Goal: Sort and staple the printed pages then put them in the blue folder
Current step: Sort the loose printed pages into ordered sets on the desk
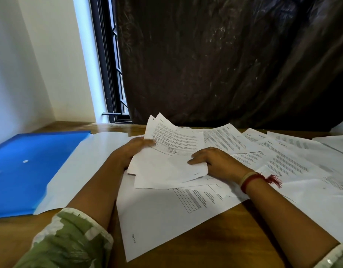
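Two hands hold one sheaf of white printed pages (172, 151) just above the brown wooden table (234, 238). Our left hand (134, 150) grips the sheaf's left edge, with the thumb laid on the top sheet and the other fingers hidden beneath. Our right hand (213, 160) pinches the right edge lower down, thumb on the paper and fingers curled at the edge. The sheaf is tilted, its far corner raised towards the dark crinkled plastic sheet (224, 64) behind the table, and its sheets fan unevenly at the near end. Under it lies a large white page with a grey-ruled grid (166, 219), and more loose printed sheets (283, 161) overlap across the table to our right. Well to the left, apart from both hands, the flat blue plastic folder (31, 171) lies on the table, with a small white snap stud (25, 161) on its face. A pale panel (85, 161) lies beside it — whether that is its opened cover we cannot tell. A red thread band (252, 181) circles our right wrist.
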A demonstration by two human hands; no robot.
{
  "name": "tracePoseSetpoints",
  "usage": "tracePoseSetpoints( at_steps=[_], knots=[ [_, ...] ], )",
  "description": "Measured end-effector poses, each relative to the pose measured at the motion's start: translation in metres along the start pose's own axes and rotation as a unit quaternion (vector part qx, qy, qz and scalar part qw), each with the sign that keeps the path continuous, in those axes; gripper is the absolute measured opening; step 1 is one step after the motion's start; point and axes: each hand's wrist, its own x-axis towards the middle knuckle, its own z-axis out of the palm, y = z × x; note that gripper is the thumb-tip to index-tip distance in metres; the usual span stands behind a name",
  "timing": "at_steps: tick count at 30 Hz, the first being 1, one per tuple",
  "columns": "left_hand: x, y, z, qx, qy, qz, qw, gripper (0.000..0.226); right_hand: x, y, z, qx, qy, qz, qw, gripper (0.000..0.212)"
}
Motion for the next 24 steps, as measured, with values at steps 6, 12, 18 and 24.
tracePoseSetpoints(
  at_steps=[6,12,18,24],
  knots=[
    [0.001,-0.003,0.003,0.119,0.02,0.009,0.993,0.028,-0.005,0.057,-0.043,0.014,0.182,0.232,0.955,0.045],
    [0.009,-0.005,0.0,0.117,0.021,0.001,0.993,0.03,-0.016,0.113,-0.03,-0.049,0.173,0.438,0.881,0.072],
    [0.009,-0.007,-0.004,0.083,-0.002,0.001,0.997,0.033,-0.002,0.109,-0.014,-0.063,0.139,0.414,0.897,0.08],
    [0.01,-0.006,-0.002,0.085,-0.019,0.012,0.996,0.036,0.0,0.109,-0.017,0.01,0.184,0.407,0.895,0.075]
  ],
)
